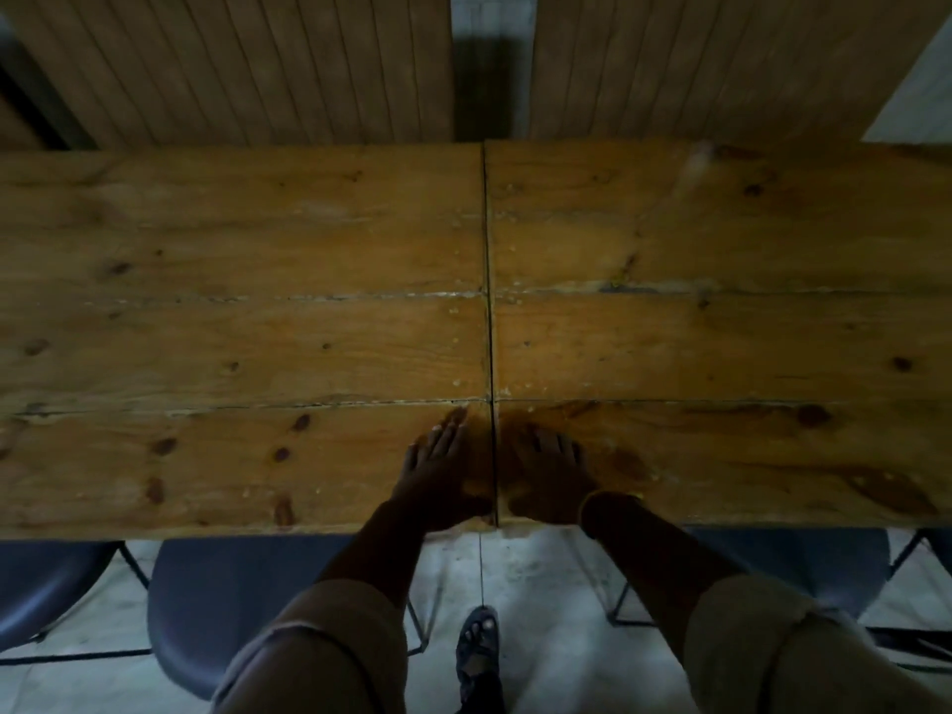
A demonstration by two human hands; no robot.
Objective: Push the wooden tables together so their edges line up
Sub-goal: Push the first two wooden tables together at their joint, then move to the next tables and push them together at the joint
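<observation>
Where the two wooden benches meet, a thin dark seam runs straight from the far edge to the near edge, the left bench and the right bench butted end to end with their plank lines nearly level. Two hands rest flat on the near plank, one each side of the seam: the left hand on the left bench, the right hand on the right bench, fingers spread open and gripping nothing. The right wrist wears one bangle. Under the near edge stand three blue chairs on a pale floor. One sandalled foot shows between the sleeves.
</observation>
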